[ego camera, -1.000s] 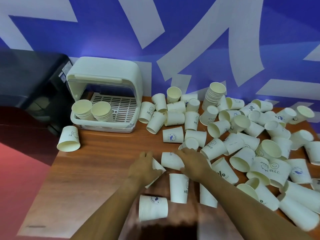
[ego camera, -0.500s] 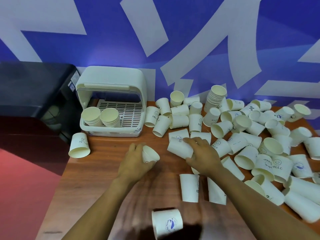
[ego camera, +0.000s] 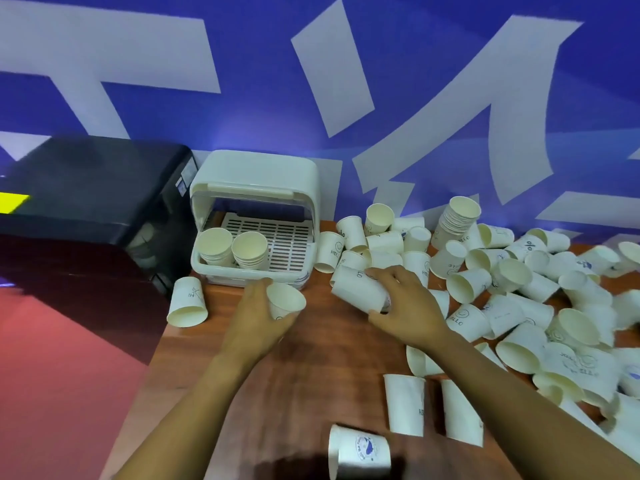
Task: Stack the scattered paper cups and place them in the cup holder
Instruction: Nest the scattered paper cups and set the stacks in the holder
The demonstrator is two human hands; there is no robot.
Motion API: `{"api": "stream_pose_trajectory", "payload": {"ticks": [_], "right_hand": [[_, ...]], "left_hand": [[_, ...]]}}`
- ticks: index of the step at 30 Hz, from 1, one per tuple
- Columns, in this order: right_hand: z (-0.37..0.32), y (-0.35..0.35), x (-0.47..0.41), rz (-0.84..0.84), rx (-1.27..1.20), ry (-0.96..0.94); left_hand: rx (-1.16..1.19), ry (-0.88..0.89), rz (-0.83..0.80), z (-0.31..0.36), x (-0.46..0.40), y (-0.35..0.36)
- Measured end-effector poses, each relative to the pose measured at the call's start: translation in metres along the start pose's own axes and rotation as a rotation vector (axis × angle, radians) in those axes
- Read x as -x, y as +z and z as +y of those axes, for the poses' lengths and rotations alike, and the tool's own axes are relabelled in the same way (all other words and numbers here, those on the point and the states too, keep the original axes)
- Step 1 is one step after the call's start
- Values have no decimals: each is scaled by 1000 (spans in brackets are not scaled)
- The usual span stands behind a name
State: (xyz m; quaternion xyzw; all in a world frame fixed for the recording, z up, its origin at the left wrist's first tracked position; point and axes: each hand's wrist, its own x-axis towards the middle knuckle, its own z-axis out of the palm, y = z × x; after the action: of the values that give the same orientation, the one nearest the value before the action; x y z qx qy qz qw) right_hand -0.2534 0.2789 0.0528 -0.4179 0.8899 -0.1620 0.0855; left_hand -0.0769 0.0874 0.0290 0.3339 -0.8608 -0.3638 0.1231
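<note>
the wooden surface (ego camera: pixel 214 393) carries a wide litter of loose paper cups (ego camera: pixel 519 306), most lying on their sides over its right half, so by the look of it most of the work is left. the white cup holder (ego camera: pixel 254 174) stands open at the back left with only two short stacks (ego camera: pixel 232 249) inside; another stack (ego camera: pixel 457 220) waits by the wall. the right hand (ego camera: pixel 405 306) is wrapped around a cup on its side (ego camera: pixel 356 289). the left hand (ego camera: pixel 258 320) grips an upright cup (ego camera: pixel 284 301), just in front of the holder, likely about to be nested together.
</note>
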Motion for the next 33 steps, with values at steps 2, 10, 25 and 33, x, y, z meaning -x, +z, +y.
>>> {"api": "stream_pose_trajectory", "payload": {"ticks": [2, 10, 25, 33], "right_hand": [[-13, 0, -8, -14, -28, 10], [-69, 12, -49, -67, -67, 2], [-160, 37, -127, 105, -165, -117], [-180, 62, -154, 65, -199, -108]], "left_hand": [[33, -1, 33, -1, -6, -12], [-19, -57, 96, -20, -42, -75], [-26, 10, 73, -54, -113, -128], [-61, -31, -20, -77, -133, -115]]}}
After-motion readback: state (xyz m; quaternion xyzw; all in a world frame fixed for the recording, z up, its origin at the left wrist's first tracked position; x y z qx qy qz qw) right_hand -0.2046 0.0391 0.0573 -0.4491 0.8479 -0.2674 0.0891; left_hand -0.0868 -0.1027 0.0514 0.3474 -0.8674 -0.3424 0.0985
